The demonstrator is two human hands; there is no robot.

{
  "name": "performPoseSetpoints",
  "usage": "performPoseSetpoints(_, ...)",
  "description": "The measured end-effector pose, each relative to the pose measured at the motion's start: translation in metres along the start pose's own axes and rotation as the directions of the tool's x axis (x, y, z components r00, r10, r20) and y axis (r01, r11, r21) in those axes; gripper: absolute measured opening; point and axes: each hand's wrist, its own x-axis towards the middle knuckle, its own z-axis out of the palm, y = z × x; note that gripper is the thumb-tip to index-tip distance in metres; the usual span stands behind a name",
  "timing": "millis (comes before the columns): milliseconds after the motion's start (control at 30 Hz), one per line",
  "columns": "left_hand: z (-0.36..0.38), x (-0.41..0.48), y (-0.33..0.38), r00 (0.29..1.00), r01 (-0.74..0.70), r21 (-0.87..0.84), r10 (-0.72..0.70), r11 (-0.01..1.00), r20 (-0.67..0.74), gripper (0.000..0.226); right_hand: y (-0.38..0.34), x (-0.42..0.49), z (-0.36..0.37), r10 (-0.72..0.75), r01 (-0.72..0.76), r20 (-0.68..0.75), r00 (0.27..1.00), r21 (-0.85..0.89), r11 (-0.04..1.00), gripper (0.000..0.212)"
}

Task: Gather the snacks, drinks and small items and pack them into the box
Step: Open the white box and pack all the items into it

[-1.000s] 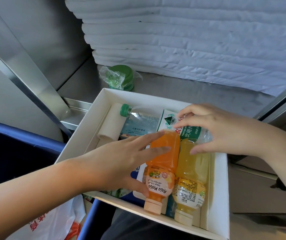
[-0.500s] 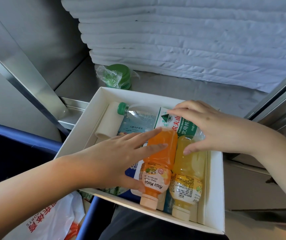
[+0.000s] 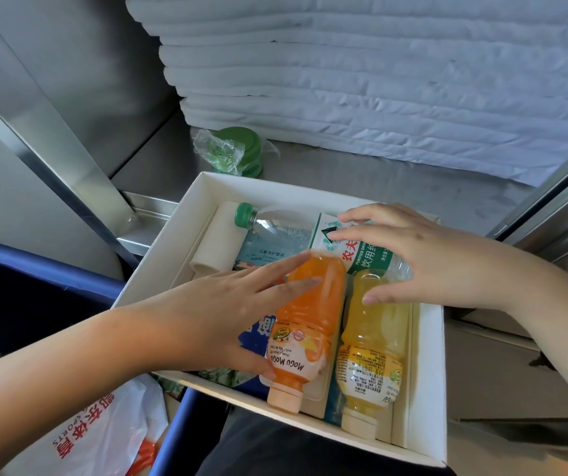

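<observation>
Orange and yellow lie under my hands. The orange plastic juice bottle [image 3: 310,324] and the pale yellow plastic juice bottle [image 3: 375,341] rest on their sides in the white cardboard box [image 3: 428,372], just beside each other, caps toward me. My left hand [image 3: 213,314] is flat, with straight fingers across the orange bottle's far end and the thumb against its label. It presses rather than grips. My right hand [image 3: 423,259] is also spread and grasps nothing. Its fingers rest on the green-and-white label of the clear plastic water bottle with a green cap [image 3: 275,228], which lies crosswise beyond my left fingertips. Its thumb sits on the yellow bottle's base end.

As I judge it, the step is settling the drinks so they lie snug. To do it well I should press down evenly with both palms rather than shove sideways, since round bottles roll and ride up over one another. The orange one looks skewed, partly resting on a blue printed packet [image 3: 258,333] under my left palm. I would nudge it toward my right hand until it drops level and its cap clears the near wall. The cream paper roll [image 3: 213,242] beyond my left fingers is best left against its wall. A green tub in crinkled clear wrap [image 3: 238,151] stands on the steel tabletop beyond both hands, outside the box, perhaps not yet packed.
</observation>
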Motion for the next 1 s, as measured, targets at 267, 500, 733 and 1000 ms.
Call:
performPoseSetpoints(267,0.0,-0.005,-0.003,1.0,0.008,-0.11,-0.007,0.994,0.017,0.097,0.004,0.003,0.001,0.014,-0.014,0.008,1.0,-0.011,1.0,0.07)
performPoseSetpoints(500,0.006,0.003,0.011,0.998,-0.049,-0.303,0.054,0.952,0.009,0.085,-0.002,0.01,0.004,-0.062,0.061,0.028,0.998,0.023,0.998,0.067)
performPoseSetpoints(733,0.006,0.0,0.01,0.999,-0.036,-0.274,0.045,0.961,0.026,0.084,-0.011,0.017,0.011,-0.114,0.114,0.001,0.993,-0.041,0.993,0.064)
performPoseSetpoints(1000,0.012,-0.002,0.006,0.987,-0.147,-0.009,0.146,0.989,-0.073,0.074,-0.011,0.02,0.008,-0.127,0.126,-0.02,0.992,-0.051,0.991,0.056)
